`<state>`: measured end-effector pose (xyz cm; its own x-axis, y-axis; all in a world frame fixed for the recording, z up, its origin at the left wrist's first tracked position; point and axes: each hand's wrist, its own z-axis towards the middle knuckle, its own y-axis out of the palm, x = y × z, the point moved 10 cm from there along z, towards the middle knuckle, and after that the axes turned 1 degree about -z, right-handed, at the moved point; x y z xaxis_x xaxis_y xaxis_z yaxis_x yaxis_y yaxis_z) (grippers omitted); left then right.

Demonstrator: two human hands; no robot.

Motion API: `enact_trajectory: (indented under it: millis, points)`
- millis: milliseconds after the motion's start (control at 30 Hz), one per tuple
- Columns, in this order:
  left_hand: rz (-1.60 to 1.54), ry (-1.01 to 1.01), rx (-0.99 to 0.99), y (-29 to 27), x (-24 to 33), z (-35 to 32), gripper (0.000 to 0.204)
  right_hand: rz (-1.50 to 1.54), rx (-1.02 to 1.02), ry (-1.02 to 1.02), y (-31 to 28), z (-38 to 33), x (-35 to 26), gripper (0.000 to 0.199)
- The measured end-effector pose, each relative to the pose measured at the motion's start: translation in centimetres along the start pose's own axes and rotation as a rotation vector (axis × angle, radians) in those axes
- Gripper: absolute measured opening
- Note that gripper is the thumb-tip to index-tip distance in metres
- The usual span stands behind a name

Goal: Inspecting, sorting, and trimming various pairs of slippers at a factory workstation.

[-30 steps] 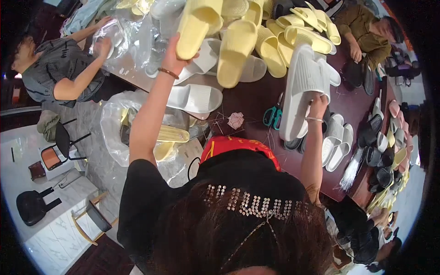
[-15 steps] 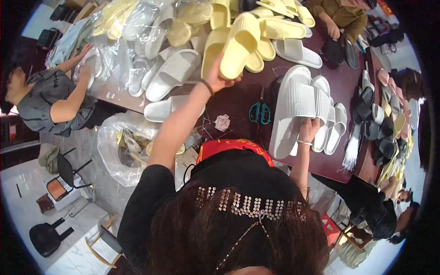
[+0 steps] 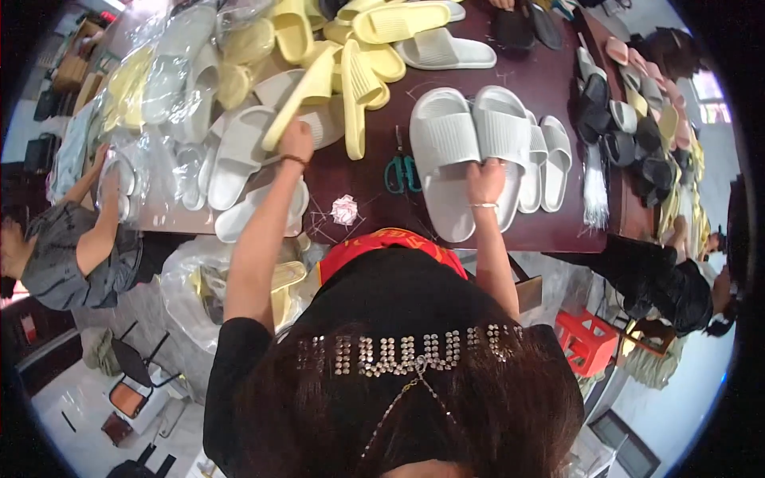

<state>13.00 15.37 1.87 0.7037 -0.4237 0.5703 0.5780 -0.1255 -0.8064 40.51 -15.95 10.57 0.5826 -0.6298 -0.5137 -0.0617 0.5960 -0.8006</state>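
My left hand (image 3: 296, 143) is closed at the heel end of a yellow slide slipper (image 3: 309, 89), which is tilted on its side. Beside it another yellow slide slipper (image 3: 355, 99) stands on edge, apart from my fingers. My right hand (image 3: 486, 182) has its fingers in at the heel side of a white slide slipper (image 3: 500, 119), and a larger white slide slipper (image 3: 443, 143) lies close against it. Two smaller white slippers (image 3: 555, 163) sit just to the right. Grey-white slippers (image 3: 239, 147) lie left of my left hand.
Teal-handled scissors (image 3: 401, 175) and a crumpled pinkish ball (image 3: 345, 209) lie on the dark red table (image 3: 374, 211). Bagged slippers (image 3: 179, 72) pile at the far left, near a person (image 3: 68, 255). A plastic bag (image 3: 187, 295) sits below the table edge. A red stool (image 3: 587, 342) stands right.
My left hand has moved left with the yellow slipper, now turned on its side. By my right hand, two white slippers now lie spread side by side. The whole view has shifted.
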Motion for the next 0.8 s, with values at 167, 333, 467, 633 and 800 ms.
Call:
enact_trajectory:
  millis: [167, 333, 467, 633, 800]
  points:
    - [-0.348, -0.112, -0.079, -3.3, 1.2, 1.3, 0.042, -0.034, -0.124, 0.098, 3.3, -1.4, 1.1, 0.020]
    - [-0.666, -0.344, 0.126, -5.7, -1.2, 5.6, 0.036, -0.055, -0.119, 0.068, 5.6, -1.7, 2.2, 0.027]
    - [-0.356, 0.128, 0.286, -6.3, 3.6, 8.4, 0.033, -0.105, -0.197, 0.044, 7.0, -0.7, 1.8, 0.027]
    - [-0.486, 0.480, -0.300, 4.7, 22.8, -0.4, 0.026, -0.164, -0.315, 0.226, 7.2, -1.5, 5.0, 0.022]
    - [-0.098, 0.659, -0.150, 4.8, 27.0, -3.1, 0.029, -0.036, -0.326, 0.128, 3.6, -1.9, 0.5, 0.020]
